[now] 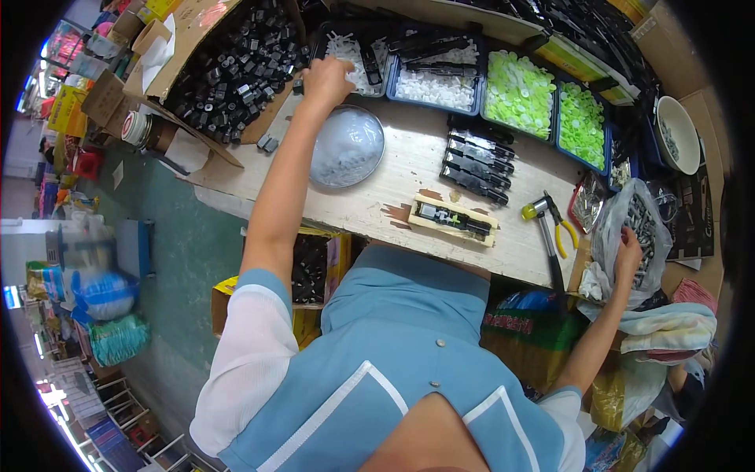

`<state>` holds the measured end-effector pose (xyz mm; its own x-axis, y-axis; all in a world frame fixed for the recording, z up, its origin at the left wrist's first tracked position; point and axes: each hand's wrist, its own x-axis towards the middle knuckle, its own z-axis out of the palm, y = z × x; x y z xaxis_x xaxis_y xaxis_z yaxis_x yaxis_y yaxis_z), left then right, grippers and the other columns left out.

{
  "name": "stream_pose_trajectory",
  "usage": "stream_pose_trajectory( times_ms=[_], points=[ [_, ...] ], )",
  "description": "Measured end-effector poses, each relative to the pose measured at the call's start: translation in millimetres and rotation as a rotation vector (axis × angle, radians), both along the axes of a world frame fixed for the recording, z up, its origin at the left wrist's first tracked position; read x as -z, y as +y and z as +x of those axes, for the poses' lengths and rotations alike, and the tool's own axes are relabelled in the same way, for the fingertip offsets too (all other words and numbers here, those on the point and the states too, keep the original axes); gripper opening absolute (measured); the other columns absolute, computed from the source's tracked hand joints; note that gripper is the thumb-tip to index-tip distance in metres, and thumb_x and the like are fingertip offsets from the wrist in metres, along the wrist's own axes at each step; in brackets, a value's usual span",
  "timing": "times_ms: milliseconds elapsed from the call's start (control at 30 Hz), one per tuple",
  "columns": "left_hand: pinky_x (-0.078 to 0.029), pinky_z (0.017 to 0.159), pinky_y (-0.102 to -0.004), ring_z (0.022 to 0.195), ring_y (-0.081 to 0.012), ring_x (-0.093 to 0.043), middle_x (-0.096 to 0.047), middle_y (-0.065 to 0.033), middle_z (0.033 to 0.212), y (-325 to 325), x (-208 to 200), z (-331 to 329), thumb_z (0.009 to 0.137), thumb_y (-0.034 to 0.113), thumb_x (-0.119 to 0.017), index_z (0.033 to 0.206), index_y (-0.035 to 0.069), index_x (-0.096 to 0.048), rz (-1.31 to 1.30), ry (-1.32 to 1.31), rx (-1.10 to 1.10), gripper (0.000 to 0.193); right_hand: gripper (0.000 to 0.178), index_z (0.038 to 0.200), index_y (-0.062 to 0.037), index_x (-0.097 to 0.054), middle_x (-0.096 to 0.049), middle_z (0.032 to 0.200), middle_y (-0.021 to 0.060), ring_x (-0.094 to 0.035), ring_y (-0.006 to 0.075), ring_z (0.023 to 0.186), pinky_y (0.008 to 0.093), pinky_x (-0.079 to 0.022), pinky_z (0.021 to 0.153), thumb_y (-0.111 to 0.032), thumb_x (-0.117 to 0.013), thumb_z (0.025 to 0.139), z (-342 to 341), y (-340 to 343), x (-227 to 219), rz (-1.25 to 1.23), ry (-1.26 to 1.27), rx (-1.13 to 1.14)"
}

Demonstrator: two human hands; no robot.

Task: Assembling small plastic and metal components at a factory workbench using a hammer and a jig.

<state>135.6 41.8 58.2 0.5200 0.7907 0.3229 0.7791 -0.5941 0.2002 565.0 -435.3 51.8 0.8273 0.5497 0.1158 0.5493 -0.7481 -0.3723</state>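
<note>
My left hand [325, 82] is at the near left edge of a dark tray of small white plastic parts [344, 49]. Its fingers are bent downward, and their tips are partly hidden. On the far right, my right hand [627, 253] reaches into a clear plastic bag of small grey pieces [646, 236], fingers drawn together. What either hand pinches is too small to make out. Between them, near the table's front edge, a pale block-shaped holder [421, 219] carries a black part [464, 223] with a small green piece on it. Several similar black parts [476, 169] lie in a row behind it.
A round metal dish [381, 149] lined with clear plastic sits below my left hand. Trays of white parts [440, 88] and green parts [519, 94] line the back. A hammer [552, 259] and yellow-handled pliers [566, 236] lie right. A carton of black pieces [236, 86] stands left.
</note>
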Motion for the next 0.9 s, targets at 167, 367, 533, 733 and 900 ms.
stream_pose_trajectory(
  times_ms=[167, 367, 533, 733, 900],
  points=[
    [-0.045, 0.075, -0.0405, 0.085, -0.0288, -0.058, -0.060, -0.0105, 0.085, 7.7, -4.7, 9.2, 0.066, 0.020, -0.069, 0.083, 0.010, -0.068, -0.001, 0.182, 0.111, 0.020, 0.025, 0.098, 0.0020, -0.059, -0.062, 0.088, 0.0157, -0.060, 0.0259, 0.081, 0.0314, -0.045, 0.073, -0.015, -0.055, 0.080, 21.1, -11.6, 20.9, 0.073, -0.111, -0.042],
    [-0.046, 0.071, -0.0381, 0.080, -0.0282, -0.060, -0.062, -0.0117, 0.079, 23.9, 8.6, -11.3, 0.068, 0.021, -0.068, 0.084, 0.010, -0.068, -0.238, -0.327, 0.077, 0.020, 0.028, 0.095, -0.0014, -0.060, -0.062, 0.085, 0.0142, -0.059, 0.0251, 0.076, 0.0313, -0.044, 0.070, -0.024, -0.058, 0.078, 26.7, -27.8, 10.6, 0.158, -0.087, 0.123],
    [-0.047, 0.069, -0.0372, 0.075, -0.0302, -0.060, -0.062, -0.0144, 0.079, 26.0, 3.9, -9.9, 0.070, 0.019, -0.066, 0.083, 0.008, -0.068, -0.072, -0.353, 0.107, 0.017, 0.031, 0.096, -0.0049, -0.061, -0.062, 0.089, 0.0115, -0.058, 0.0287, 0.084, 0.0375, -0.043, 0.074, -0.028, -0.057, 0.076, 17.0, -33.9, 7.7, -0.016, -0.246, 0.143],
    [-0.046, 0.066, -0.0378, 0.071, -0.0315, -0.058, -0.059, -0.0134, 0.076, 20.1, -4.1, -0.9, 0.067, 0.018, -0.068, 0.075, 0.005, -0.067, 0.121, -0.324, 0.144, 0.015, 0.030, 0.097, -0.0080, -0.061, -0.061, 0.094, 0.0096, -0.057, 0.0281, 0.089, 0.0400, -0.041, 0.076, -0.028, -0.054, 0.076, 6.9, -29.8, 7.2, -0.108, -0.350, 0.182],
    [-0.049, 0.060, -0.0333, 0.066, -0.0250, -0.059, -0.059, -0.0109, 0.077, 18.5, -12.9, 3.3, 0.066, 0.011, -0.068, 0.068, 0.002, -0.066, -0.063, -0.387, 0.073, 0.010, 0.029, 0.096, -0.0073, -0.061, -0.061, 0.093, 0.0109, -0.056, 0.0288, 0.087, 0.0399, -0.041, 0.075, -0.027, -0.054, 0.076, 0.6, -26.8, 2.6, -0.119, -0.356, 0.175]
  ],
)
